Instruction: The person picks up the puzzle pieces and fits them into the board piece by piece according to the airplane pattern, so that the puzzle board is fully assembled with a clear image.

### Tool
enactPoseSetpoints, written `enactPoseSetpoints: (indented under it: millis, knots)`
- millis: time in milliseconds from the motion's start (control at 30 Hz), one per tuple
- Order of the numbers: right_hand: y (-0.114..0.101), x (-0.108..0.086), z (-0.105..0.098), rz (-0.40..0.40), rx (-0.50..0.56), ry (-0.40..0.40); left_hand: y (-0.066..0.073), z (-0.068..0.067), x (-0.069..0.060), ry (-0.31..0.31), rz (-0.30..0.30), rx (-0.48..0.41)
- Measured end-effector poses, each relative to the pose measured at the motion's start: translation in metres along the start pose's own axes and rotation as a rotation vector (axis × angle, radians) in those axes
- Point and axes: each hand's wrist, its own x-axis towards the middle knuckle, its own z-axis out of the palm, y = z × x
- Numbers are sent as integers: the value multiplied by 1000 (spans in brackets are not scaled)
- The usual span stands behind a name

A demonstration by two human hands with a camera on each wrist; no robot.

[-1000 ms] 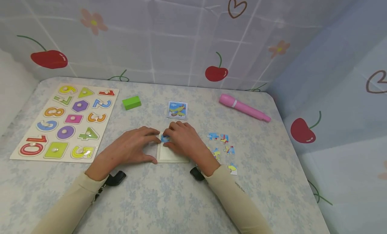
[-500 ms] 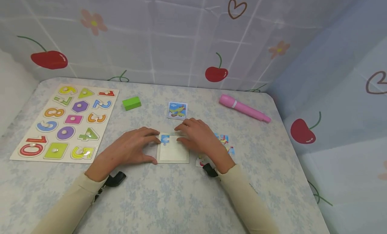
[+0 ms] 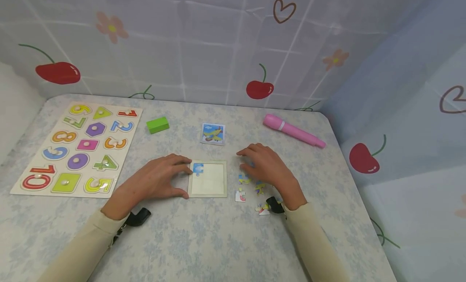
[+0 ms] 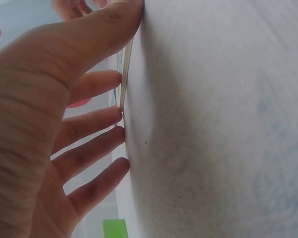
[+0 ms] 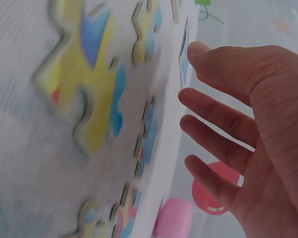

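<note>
So, number board [image 3: 71, 147] far left, then the left hand [image 3: 158, 177]: fingers spread, thumb and fingertips at the left edge of the puzzle tray [image 3: 211, 183]. One blue piece [image 3: 198, 168] sits in its back-left corner. Right hand [image 3: 267, 164], fingers spread, hovers over loose pieces [image 3: 240, 196] right of the tray. Pink rod [image 3: 295, 130] lies back right.

Head view: right hand [image 3: 267, 165] hides some loose puzzle pieces [image 3: 240, 196], count unclear; black wrist camera [image 3: 275, 205] partly covers more; both sleeves [image 3: 316, 245] run off the bottom edge; left wrist view: tray [image 4: 125, 69] edge-on, partly behind left hand [image 3: 156, 179], green block [image 4: 114, 228] cut off below; right wrist view: nearest yellow piece [image 5: 72, 74] blurred, clipped at top; pink stick [image 5: 174, 218] cut off at bottom.
</note>
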Motion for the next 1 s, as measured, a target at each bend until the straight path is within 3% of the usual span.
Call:
enactPoseSetpoints:
  millis: [367,667,1000]
  knots:
    - [20,-15,-1,100,57,-59,-2,1,0,6,5,4]
    - [35,-24,-9,87,152,-107,-4,3,-2,49,25,-4]
    - [44,-28,-12,90,174,-139,-5,4,-2,29,15,-30]
